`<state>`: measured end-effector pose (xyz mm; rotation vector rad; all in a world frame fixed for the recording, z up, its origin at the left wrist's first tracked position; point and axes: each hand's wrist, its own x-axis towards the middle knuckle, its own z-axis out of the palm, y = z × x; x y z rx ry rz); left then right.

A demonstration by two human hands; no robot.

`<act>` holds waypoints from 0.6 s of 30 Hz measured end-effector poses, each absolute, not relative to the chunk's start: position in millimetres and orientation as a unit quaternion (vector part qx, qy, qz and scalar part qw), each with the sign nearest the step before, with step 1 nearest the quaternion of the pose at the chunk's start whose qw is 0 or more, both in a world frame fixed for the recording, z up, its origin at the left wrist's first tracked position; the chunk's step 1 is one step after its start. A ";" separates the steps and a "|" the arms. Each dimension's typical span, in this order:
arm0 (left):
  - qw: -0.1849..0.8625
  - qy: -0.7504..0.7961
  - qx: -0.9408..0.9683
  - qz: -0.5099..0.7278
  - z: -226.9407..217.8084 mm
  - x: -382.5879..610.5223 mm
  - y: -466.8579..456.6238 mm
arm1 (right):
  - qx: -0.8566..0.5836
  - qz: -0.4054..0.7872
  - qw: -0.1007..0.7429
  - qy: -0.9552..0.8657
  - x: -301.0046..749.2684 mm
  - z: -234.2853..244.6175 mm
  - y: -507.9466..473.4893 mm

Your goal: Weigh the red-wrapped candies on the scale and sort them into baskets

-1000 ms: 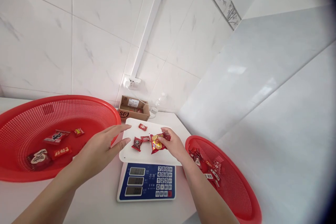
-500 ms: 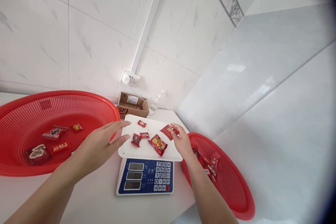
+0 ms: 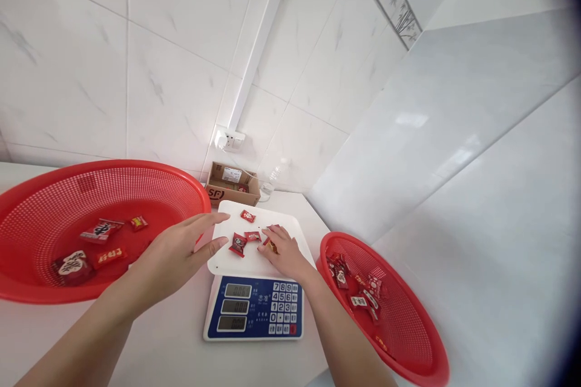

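Observation:
Over the left edge of the scale's white pan (image 3: pixel 227 263), my left hand (image 3: pixel 190 242) is open with thumb and fingers apart, holding nothing. My right hand (image 3: pixel 288 254) is on the pan's right part, its fingers curled round a red snack packet (image 3: pixel 271 246) that they mostly cover. A second bit of red wrapper shows at its fingertips. Beside it on the pan lie a dark red candy (image 3: pixel 238 244), a small red candy (image 3: pixel 252 236) and another small red candy (image 3: pixel 247 216). The blue scale panel (image 3: pixel 254 308) faces me below the pan.
A large red basket (image 3: pixel 136 178) with several wrapped snacks stands left. Another red basket (image 3: pixel 408 326) with snacks is at right, lower than the tabletop. Behind the scale are a cardboard box (image 3: pixel 227 192) and a clear bottle (image 3: pixel 272 180), near a wall socket (image 3: pixel 230 139).
My right hand has moved left with the flat red packet, over the larger packet on the pan, now largely covering both. My left hand stays in much the same place. The scale's top reading has changed.

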<state>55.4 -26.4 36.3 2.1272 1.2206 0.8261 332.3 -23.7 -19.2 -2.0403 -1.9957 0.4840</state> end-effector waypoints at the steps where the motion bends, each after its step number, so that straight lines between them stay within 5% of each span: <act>1: 0.269 0.453 0.792 0.307 35.5 55.6 -26.0 | -0.692 0.159 0.115 -0.694 326.4 -17.0 -22.5; 9: 0.269 0.448 0.795 0.310 30.5 55.7 -23.6 | -0.580 0.178 0.083 -0.791 291.3 -8.6 -17.9; 18: 0.266 0.435 0.799 0.320 27.4 54.6 -21.1 | -0.625 0.137 0.124 -0.758 301.3 -11.3 10.5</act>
